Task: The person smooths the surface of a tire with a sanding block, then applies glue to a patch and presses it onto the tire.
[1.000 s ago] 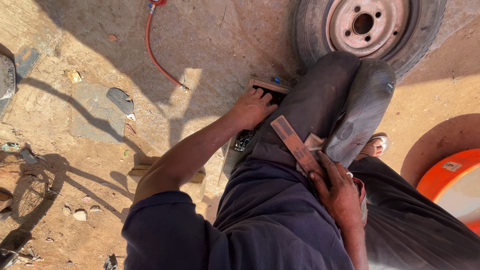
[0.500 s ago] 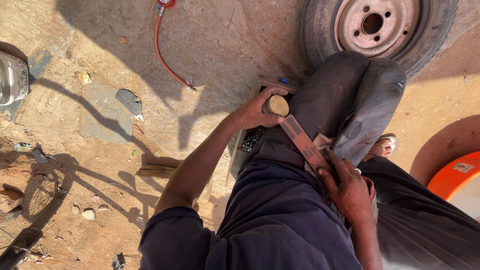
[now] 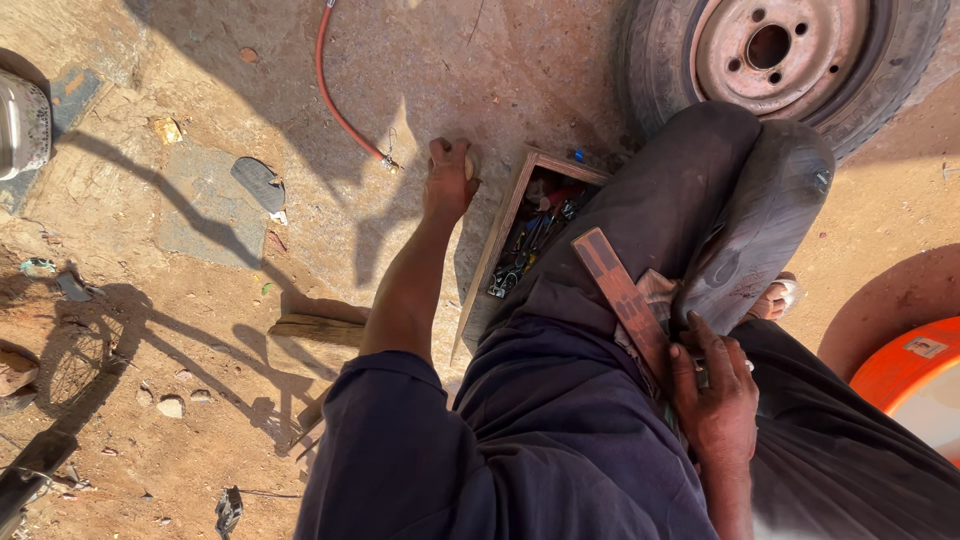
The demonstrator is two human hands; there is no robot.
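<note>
My left hand (image 3: 447, 178) reaches out over the dirt ground and is closed around a small round tan object (image 3: 470, 165), just left of a wooden tool box (image 3: 506, 226) holding several small tools. My right hand (image 3: 714, 394) rests on my lap and grips the lower end of a flat rusty brown bar (image 3: 622, 297) that lies across my thigh. A black rubber inner tube (image 3: 730, 215) is draped over my legs, touching the bar and my right hand. A pale cloth (image 3: 655, 292) shows under the bar.
A wheel with a rusty rim (image 3: 780, 50) lies at the top right. A red hose (image 3: 338, 95) runs across the ground to the left hand. An orange tub (image 3: 905, 365) is at the right edge. Wood scraps (image 3: 315, 320), stones and a metal object (image 3: 22, 125) litter the left.
My left hand lifted the round tan object from the tool box and carried it out to the left, over the ground by the hose end. The right hand stayed on the bar.
</note>
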